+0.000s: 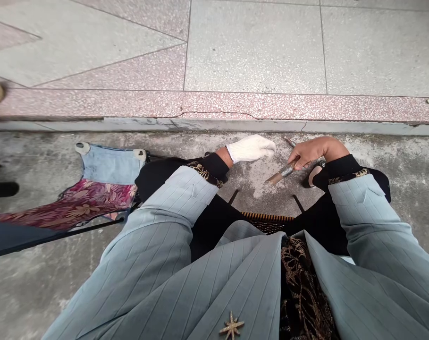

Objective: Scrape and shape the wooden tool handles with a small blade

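My left hand [253,148], in a white knit glove, is closed with its fingertips pinching a thin strand of wire [282,160]. From there the wire runs taut down to a brown stick [276,178], where silvery turns of it [288,171] are wound round the shaft. Bare and curled, my right hand [311,152] grips the stick by its upper part, just beside the windings. The stick slants, its free end pointing down and left above the concrete. A short thin rod-like piece [290,141] shows just beyond my right fingers; I cannot tell whether it is attached to anything.
A low tiled step [214,123] runs across in front. At left stands a folding chair [104,198] with pink flowered and blue cloth. Between my knees shows a woven seat edge [267,217]. Part of a shoe [312,177] is under my right hand. Grey concrete ground [47,274] lies around.
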`<state>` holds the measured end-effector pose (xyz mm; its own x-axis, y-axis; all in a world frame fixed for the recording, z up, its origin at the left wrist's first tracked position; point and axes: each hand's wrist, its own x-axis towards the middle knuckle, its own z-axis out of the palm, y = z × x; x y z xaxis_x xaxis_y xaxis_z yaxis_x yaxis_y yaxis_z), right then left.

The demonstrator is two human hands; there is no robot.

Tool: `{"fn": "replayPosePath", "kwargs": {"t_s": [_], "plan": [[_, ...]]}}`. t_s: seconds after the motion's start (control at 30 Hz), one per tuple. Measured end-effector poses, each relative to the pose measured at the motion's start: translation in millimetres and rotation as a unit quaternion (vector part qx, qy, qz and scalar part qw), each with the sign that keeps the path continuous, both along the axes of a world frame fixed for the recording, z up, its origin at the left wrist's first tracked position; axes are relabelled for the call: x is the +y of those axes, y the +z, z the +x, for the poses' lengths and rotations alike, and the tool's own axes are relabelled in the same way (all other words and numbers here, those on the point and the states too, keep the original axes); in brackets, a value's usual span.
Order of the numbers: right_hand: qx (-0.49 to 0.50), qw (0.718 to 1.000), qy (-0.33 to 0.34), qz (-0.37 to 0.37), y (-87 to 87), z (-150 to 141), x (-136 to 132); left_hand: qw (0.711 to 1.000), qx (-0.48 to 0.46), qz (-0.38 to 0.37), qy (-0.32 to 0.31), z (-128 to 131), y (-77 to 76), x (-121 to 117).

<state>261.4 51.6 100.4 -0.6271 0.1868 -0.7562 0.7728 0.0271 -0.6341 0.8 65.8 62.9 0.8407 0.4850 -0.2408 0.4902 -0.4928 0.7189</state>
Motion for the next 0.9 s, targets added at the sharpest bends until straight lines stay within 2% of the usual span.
{"fn": "replayPosePath", "kwargs": {"t_s": [0.07,0.13,0.2,0.27,0.33,0.4,0.47,0.53,0.57,0.63,0.73,0.77,0.83,0.9], "plan": [[0.105,0.993,-0.042,-0.037,7.0,8.2,-1.7,0.996,-0.047,-0.075,0.032,-0.9,-2.9,0.6],[0.202,0.967,-0.152,-0.027,13.9,15.0,-4.8,0.984,-0.092,-0.144,0.050,-0.8,-5.7,-0.9],[0.266,0.920,-0.288,0.016,17.7,17.5,-7.9,0.967,-0.122,-0.218,0.055,0.4,-7.8,-3.6],[0.302,0.859,-0.409,0.058,17.0,16.3,-9.4,0.942,-0.153,-0.291,0.068,2.0,-9.3,-5.9],[0.317,0.807,-0.492,0.081,13.4,14.2,-8.5,0.916,-0.188,-0.339,0.102,3.2,-10.4,-6.9],[0.316,0.770,-0.546,0.101,9.3,13.6,-6.0,0.903,-0.213,-0.346,0.138,3.7,-11.0,-6.9],[0.295,0.745,-0.583,0.135,6.2,14.6,-3.1,0.898,-0.223,-0.348,0.149,3.5,-10.9,-7.1],[0.237,0.734,-0.609,0.185,3.6,15.4,-0.9,0.899,-0.222,-0.352,0.136,3.3,-10.3,-8.3],[0.190,0.738,-0.610,0.217,2.3,15.3,0.0,0.902,-0.219,-0.352,0.124,3.2,-9.8,-9.1],[0.067,0.765,-0.569,0.294,-0.2,13.5,1.4,0.909,-0.212,-0.343,0.100,2.8,-8.3,-10.7],[-0.119,0.822,-0.410,0.376,-4.1,8.9,2.5,0.940,-0.174,-0.288,0.064,1.8,-5.5,-11.6],[-0.168,0.845,-0.348,0.370,-5.4,7.4,2.4,0.955,-0.147,-0.254,0.050,1.3,-4.5,-11.3],[-0.223,0.895,-0.230,0.311,-8.2,4.9,0.9,0.980,-0.094,-0.172,0.024,0.5,-2.8,-10.4],[-0.214,0.938,-0.135,0.236,-10.8,2.7,-2.1,0.993,-0.063,-0.103,0.013,-0.1,-1.5,-9.0]]}}
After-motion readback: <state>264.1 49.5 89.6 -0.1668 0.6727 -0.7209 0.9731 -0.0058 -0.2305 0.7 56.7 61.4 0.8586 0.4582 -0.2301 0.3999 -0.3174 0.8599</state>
